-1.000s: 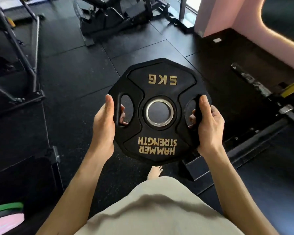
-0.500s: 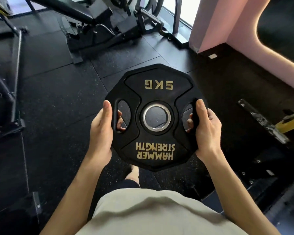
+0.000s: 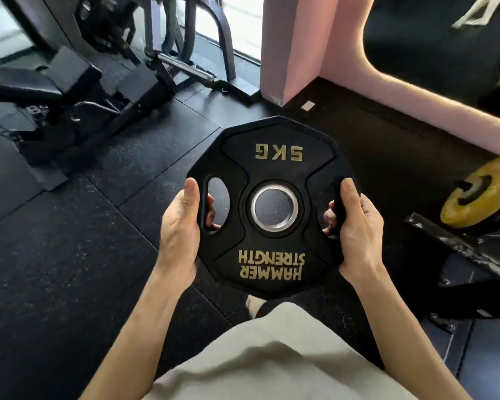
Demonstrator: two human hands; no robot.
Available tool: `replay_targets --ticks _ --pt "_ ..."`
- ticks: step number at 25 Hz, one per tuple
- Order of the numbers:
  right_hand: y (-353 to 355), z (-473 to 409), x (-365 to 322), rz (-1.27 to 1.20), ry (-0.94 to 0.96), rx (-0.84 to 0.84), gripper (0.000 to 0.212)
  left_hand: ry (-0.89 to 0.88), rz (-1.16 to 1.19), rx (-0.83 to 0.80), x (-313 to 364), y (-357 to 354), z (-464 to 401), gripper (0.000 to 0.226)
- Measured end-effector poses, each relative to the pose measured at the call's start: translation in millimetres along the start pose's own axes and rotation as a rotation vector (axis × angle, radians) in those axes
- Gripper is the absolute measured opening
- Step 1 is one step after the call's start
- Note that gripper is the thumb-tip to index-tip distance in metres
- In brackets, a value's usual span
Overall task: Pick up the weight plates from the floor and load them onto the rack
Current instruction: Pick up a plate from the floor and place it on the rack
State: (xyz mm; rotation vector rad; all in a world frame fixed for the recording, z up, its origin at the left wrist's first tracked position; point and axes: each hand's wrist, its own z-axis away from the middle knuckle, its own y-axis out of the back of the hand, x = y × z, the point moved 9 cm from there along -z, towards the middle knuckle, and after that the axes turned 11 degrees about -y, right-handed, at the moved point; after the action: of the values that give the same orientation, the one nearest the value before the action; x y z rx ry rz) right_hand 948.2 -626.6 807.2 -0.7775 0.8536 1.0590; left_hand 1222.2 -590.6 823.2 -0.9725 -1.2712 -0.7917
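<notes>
Black rubber fills our grip: our left hand (image 3: 182, 226) curls round the left handle slot of the weight plate (image 3: 272, 209), thumb lying along the top edge and fingertips showing through the opening, while our right hand (image 3: 355, 229) wraps the right handle the same way, fingers (image 3: 329, 215) poking through from behind. Both forearms reach forward from the bottom of the view, roughly level, and hold the plate in the air in front of us, above the dark floor mats (image 3: 70, 255), its face tilted up toward us. Gold lettering reads upside down, "5KG" at the far edge and "HAMMER STRENGTH" at the near edge, around a steel-ringed centre hole. Our palms are hidden behind the rim. Below the plate a foot (image 3: 253, 306) peeks out, mostly covered by our pale shirt (image 3: 272, 356). To the right, a yellow plate (image 3: 479, 192) sits on a dark frame (image 3: 459, 246), cut off by the picture edge. A black bench (image 3: 41, 85) stands far left, blurred.
</notes>
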Motion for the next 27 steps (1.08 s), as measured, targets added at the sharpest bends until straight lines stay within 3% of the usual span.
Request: replay_targets --ticks 15,27 --pt "-130.5 -322.5 -164.7 -0.119 0.043 0.184 0.035 0.029 0.065 -0.234 -11.0 -166.5 -412.3 0.046" --pt "-193.3 -567.4 -274.8 -0.262 0.088 0.457 0.036 0.073 0.043 -0.513 -23.1 -342.9 -721.8 0.043"
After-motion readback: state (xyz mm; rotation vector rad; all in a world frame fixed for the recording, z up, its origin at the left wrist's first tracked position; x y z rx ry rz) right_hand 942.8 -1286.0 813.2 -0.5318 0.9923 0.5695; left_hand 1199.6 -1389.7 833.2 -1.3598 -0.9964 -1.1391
